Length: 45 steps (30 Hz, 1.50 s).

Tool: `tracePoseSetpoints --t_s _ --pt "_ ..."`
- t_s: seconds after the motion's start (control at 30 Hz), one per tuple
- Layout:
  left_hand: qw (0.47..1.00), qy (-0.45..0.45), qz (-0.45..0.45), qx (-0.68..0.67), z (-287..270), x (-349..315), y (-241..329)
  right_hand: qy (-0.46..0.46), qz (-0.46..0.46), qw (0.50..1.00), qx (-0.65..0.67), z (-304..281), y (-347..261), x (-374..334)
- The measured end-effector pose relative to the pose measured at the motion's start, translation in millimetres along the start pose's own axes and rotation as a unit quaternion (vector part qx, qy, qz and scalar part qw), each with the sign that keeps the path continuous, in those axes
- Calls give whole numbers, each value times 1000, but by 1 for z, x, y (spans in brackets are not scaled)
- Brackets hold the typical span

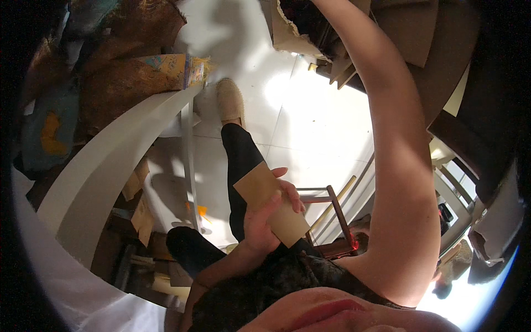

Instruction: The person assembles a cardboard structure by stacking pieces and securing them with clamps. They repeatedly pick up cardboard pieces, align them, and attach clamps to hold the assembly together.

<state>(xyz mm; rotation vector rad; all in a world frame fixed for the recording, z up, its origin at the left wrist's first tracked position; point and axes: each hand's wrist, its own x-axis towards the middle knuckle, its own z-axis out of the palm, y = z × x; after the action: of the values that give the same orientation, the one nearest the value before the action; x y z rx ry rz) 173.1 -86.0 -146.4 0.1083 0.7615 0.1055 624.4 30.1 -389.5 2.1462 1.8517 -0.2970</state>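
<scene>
My left hand point(264, 218) is closed around a flat tan rectangular sheet point(257, 188), held over my lap. The fingers wrap over its far edge and the thumb lies across its face. Whether it is cardboard, sandpaper or thin board I cannot tell. My right arm stretches far forward to the top edge of the picture, toward a torn-edged cardboard box point(293, 39) with a dark inside. The right hand itself is out of the picture. Several brown flat sheets point(406, 30) stand beside that forearm.
A white curved table edge point(110, 149) runs along the left, with a paint-stained brown cloth point(127, 88) and a wide brush-like thing point(193, 72) on it. Wood offcuts point(138, 221) lie underneath. A dark red wooden stool frame point(340, 221) stands right of my leg on the pale tiled floor point(321, 122).
</scene>
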Motion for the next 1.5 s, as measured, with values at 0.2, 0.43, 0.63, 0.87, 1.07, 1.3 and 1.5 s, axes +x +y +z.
tracePoseSetpoints --t_s 0.2,0.43,0.63,0.87,1.07,1.3,1.5 --pt "1000 12 3 3 1 2 0 -401 -23 914 -62 45 -35 -57" --pt "1000 2 -11 7 0 3 -4 -351 153 914 -132 162 -38 -74" --pt "999 0 -31 16 -3 1 7 -258 326 909 40 275 21 -67" --pt "999 23 -42 9 -2 4 1 -22 360 907 218 110 -9 -55" --pt "999 12 -43 1 -4 4 -1 1 367 894 258 123 3 -58" --pt "998 23 -52 10 -2 4 1 -65 360 836 408 123 3 -62" --pt "998 19 -58 0 -2 7 1 92 355 828 424 147 4 -62"
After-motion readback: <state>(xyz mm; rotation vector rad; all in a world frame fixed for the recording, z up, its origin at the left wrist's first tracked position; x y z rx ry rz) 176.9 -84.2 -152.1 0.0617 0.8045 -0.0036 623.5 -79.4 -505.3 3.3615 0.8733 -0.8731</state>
